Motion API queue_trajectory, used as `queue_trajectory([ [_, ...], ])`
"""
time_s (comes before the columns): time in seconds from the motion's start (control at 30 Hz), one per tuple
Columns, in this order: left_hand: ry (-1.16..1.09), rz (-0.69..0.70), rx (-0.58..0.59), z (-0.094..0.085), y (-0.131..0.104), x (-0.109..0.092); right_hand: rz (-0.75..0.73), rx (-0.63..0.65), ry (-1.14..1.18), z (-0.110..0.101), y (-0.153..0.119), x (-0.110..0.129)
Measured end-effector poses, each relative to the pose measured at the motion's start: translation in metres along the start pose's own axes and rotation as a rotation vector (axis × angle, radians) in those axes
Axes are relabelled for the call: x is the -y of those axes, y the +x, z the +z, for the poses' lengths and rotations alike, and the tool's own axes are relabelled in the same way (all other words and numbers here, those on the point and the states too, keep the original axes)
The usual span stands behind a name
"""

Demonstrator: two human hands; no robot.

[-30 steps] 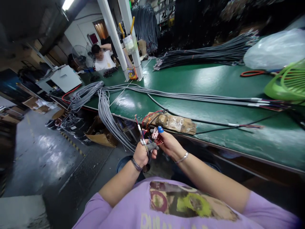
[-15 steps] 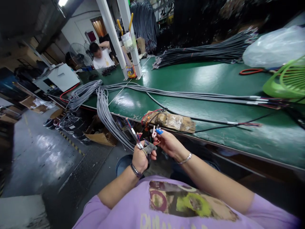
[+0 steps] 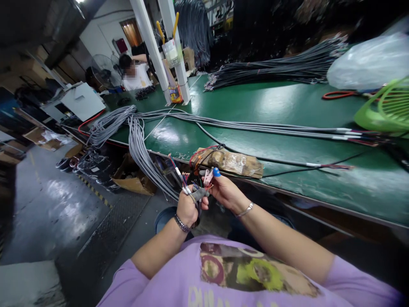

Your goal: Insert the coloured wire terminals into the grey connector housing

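My left hand (image 3: 188, 208) is closed around the ends of several grey cables (image 3: 150, 167) just off the bench's front edge. White sleeves and thin coloured wires (image 3: 185, 178) stick up out of that fist, and grey coverings show on some of its fingers. Close on its right, my right hand (image 3: 227, 192), a blue cover on the thumb, pinches a small pinkish-white piece (image 3: 208, 176) that looks like a clip. Stripped wire tips lie right beside this piece; whether it touches them I cannot tell.
A worn wooden block (image 3: 236, 163) sits at the edge of the green bench (image 3: 271, 106). Grey cables (image 3: 255, 128) run along the bench, with a dark cable bundle (image 3: 271, 70) behind. A green basket (image 3: 386, 108) and plastic bag (image 3: 367, 62) stand right. Another person (image 3: 136, 76) sits beyond the posts.
The pinkish-white piece has turned in my right fingers and shows more of its flat side. My right thumb has tipped more upright. My left hand keeps its hold on the cables.
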State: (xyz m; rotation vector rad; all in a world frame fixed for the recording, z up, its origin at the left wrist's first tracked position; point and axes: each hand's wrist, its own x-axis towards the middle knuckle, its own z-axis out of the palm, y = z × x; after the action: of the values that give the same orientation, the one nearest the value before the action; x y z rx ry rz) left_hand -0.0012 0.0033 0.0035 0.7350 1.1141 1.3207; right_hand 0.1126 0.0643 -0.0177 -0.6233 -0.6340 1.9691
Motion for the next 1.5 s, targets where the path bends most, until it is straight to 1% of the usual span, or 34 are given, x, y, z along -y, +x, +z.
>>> queue_trajectory([
  [0.2, 0.016, -0.029, -0.015, -0.003, 0.002, 0.006, -0.036, -0.054, 0.049, 0.002, 0.003, -0.002],
  [0.47, 0.031, -0.018, -0.026, -0.005, -0.003, 0.007, 0.051, 0.001, 0.046, -0.001, -0.006, -0.002],
  [0.67, 0.025, 0.019, -0.015, -0.006, -0.01, 0.002, 0.029, 0.029, -0.068, 0.003, -0.012, 0.004],
  [0.87, 0.022, 0.027, -0.015, -0.008, -0.009, 0.004, 0.121, 0.066, -0.216, 0.002, -0.026, 0.005],
  [0.93, 0.041, 0.025, -0.001, -0.01, -0.009, 0.007, 0.091, 0.075, -0.306, 0.0, -0.031, 0.006],
  [1.07, 0.132, -0.014, 0.06, -0.013, -0.01, 0.013, -0.022, 0.113, -0.492, -0.001, -0.037, 0.007],
  [1.13, 0.175, -0.039, 0.09, -0.014, -0.01, 0.014, -0.056, 0.109, -0.545, 0.0, -0.038, 0.006],
  [1.2, 0.183, -0.044, 0.089, -0.013, -0.011, 0.014, -0.083, 0.082, -0.563, 0.001, -0.039, 0.004],
  [1.27, 0.158, -0.023, 0.063, -0.013, -0.011, 0.013, -0.101, 0.049, -0.545, 0.0, -0.04, 0.001],
  [1.33, 0.119, 0.006, 0.038, -0.013, -0.011, 0.011, -0.081, 0.037, -0.468, -0.003, -0.039, -0.001],
  [1.5, 0.037, 0.026, 0.003, -0.012, -0.011, 0.004, 0.094, -0.014, -0.136, -0.013, -0.027, 0.001],
])
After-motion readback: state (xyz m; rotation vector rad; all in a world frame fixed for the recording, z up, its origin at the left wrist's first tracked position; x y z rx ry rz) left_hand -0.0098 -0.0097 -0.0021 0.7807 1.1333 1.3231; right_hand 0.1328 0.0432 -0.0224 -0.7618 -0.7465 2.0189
